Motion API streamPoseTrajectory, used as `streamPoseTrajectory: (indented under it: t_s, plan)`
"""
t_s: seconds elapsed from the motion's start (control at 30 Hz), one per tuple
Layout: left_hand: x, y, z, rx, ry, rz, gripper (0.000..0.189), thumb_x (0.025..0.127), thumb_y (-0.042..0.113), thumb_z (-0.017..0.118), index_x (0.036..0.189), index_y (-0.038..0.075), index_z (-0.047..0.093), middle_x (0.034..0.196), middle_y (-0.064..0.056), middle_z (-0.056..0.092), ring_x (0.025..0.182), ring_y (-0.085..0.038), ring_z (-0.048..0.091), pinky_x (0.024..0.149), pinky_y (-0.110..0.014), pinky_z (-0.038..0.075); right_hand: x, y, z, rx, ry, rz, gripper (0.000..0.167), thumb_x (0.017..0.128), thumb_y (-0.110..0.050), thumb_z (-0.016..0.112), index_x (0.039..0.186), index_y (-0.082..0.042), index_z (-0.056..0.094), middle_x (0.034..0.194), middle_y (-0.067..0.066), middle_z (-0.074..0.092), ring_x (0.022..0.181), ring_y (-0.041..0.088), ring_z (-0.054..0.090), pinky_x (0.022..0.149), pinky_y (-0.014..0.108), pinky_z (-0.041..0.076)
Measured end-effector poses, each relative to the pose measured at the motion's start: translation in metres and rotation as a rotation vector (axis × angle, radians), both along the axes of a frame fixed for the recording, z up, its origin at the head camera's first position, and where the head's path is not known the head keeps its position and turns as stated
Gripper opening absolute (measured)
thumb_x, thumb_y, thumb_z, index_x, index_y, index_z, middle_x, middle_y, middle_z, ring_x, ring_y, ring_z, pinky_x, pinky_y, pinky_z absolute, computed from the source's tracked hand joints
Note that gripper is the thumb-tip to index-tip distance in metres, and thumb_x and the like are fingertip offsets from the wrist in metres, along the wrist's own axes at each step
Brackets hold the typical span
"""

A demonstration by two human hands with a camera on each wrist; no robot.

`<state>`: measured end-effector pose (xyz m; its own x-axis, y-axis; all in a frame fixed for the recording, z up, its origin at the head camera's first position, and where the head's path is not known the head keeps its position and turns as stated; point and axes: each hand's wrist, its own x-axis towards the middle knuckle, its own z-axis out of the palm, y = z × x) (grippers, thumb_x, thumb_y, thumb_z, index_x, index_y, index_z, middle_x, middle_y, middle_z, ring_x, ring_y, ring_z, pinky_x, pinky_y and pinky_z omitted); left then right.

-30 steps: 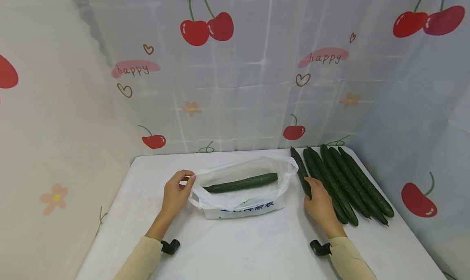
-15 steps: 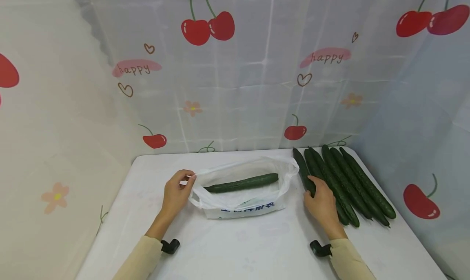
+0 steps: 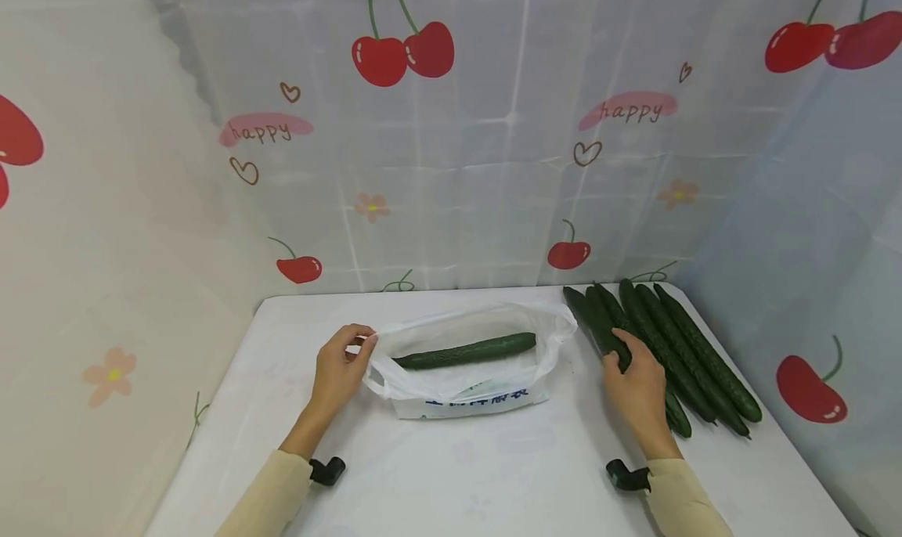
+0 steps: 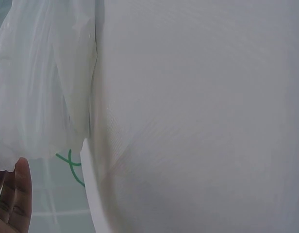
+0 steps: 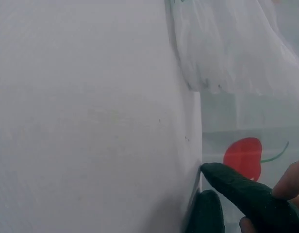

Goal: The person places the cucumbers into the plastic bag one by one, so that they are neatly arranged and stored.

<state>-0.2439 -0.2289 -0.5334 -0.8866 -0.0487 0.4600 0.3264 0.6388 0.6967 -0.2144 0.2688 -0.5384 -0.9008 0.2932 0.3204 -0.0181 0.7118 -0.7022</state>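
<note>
My left hand [image 3: 338,371] pinches the left end of a white plastic bag's rim [image 3: 377,353]. The bag lies with its mouth spread, and one cucumber [image 3: 468,351] rests inside. In the left wrist view only some fingers [image 4: 21,194] show at the bag's edge [image 4: 47,73]. To the right of the bag, my right hand [image 3: 636,392] grips the near part of the leftmost loose cucumber [image 3: 590,318]. Fingers and thumb lie on either side of it. The right wrist view shows this cucumber [image 5: 246,191] pointing away from the hand [image 5: 292,182], its near end hidden.
Several more cucumbers [image 3: 694,349] lie side by side along the right of the white table [image 3: 479,474]. A cherry-printed curtain [image 3: 451,169] hangs behind the table's back edge and along both sides. Black cameras [image 3: 327,472] sit on the wrists.
My right hand has moved right, and the near end of the gripped cucumber has swung right with it, toward the other cucumbers. The left hand and the bag stay as they were.
</note>
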Motion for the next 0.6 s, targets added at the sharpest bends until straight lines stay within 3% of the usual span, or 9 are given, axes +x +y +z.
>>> streamPoseTrajectory:
  t_s: [0.07, 0.2, 0.47, 0.6]
  plan:
    - [0.0, 0.0, 0.0, -0.001, -0.004, 0.003, 0.011, 0.105, 0.027, 0.073, 0.113, 0.02, 0.075, 0.113, 0.0, 0.077, 0.102, -0.019, 0.076, 0.076, -0.024, 0.061, 0.001, 0.003, 0.002, -0.015, 0.015, -0.009, 0.046, 0.106, -0.013, 0.055, 0.152, -0.012, 0.059, 0.152, 0.024, 0.062, 0.043, 0.015, 0.03, 0.052, 0.035, 0.035]
    - [0.001, 0.001, 0.001, -0.002, -0.006, 0.005, 0.011, 0.105, 0.027, 0.073, 0.113, 0.02, 0.074, 0.113, -0.001, 0.077, 0.102, -0.019, 0.076, 0.076, -0.024, 0.061, 0.004, 0.008, 0.003, -0.037, 0.043, -0.026, 0.045, 0.106, -0.015, 0.055, 0.151, -0.015, 0.061, 0.134, 0.022, 0.069, 0.041, 0.014, 0.03, 0.047, 0.032, 0.034]
    - [0.002, 0.001, 0.002, -0.012, -0.015, 0.008, 0.012, 0.105, 0.027, 0.072, 0.114, 0.02, 0.074, 0.114, 0.0, 0.077, 0.105, -0.019, 0.075, 0.078, -0.025, 0.061, 0.01, 0.019, 0.002, -0.086, 0.098, -0.04, 0.041, 0.106, -0.015, 0.059, 0.146, -0.018, 0.066, 0.142, 0.019, 0.068, 0.038, 0.011, 0.031, 0.045, 0.029, 0.034]
    - [0.002, 0.001, 0.001, -0.018, -0.003, 0.012, 0.011, 0.105, 0.027, 0.072, 0.114, 0.02, 0.074, 0.114, 0.0, 0.077, 0.104, -0.02, 0.076, 0.077, -0.025, 0.061, 0.012, 0.022, 0.007, -0.106, 0.15, -0.039, 0.04, 0.105, -0.013, 0.062, 0.143, -0.019, 0.069, 0.103, 0.016, 0.072, 0.033, 0.006, 0.029, 0.039, 0.027, 0.033]
